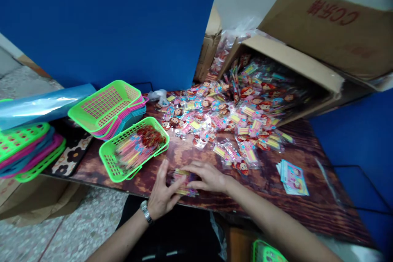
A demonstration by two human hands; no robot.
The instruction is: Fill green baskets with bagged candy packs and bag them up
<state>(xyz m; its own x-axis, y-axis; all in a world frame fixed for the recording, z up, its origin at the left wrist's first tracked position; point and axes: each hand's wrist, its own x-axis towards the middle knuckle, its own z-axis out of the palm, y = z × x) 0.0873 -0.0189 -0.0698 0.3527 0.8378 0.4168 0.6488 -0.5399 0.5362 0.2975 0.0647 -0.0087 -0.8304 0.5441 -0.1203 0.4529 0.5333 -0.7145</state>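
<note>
Near the front edge of the table, a small stack of clear candy-like packets (183,185) sits between my two hands. My left hand (163,192), with a metal watch on the wrist, grips the left end, thumb along the top. My right hand (206,175) curls its fingers over the right side; parts of the stack are hidden under the fingers. To the left, a green plastic basket (107,163) holds a neat row of similar packets. Behind the hands, loose packets (219,120) with a cartoon girl's head and yellow and pink sticks are spread over the table.
A tipped cardboard box (307,59) spills packets at the right back. Stacked baskets (124,116) stand at left, with another stack (23,151) farther left. A pile of printed cards (293,178) lies at right. Blue panels (101,24) rise behind the table (276,208).
</note>
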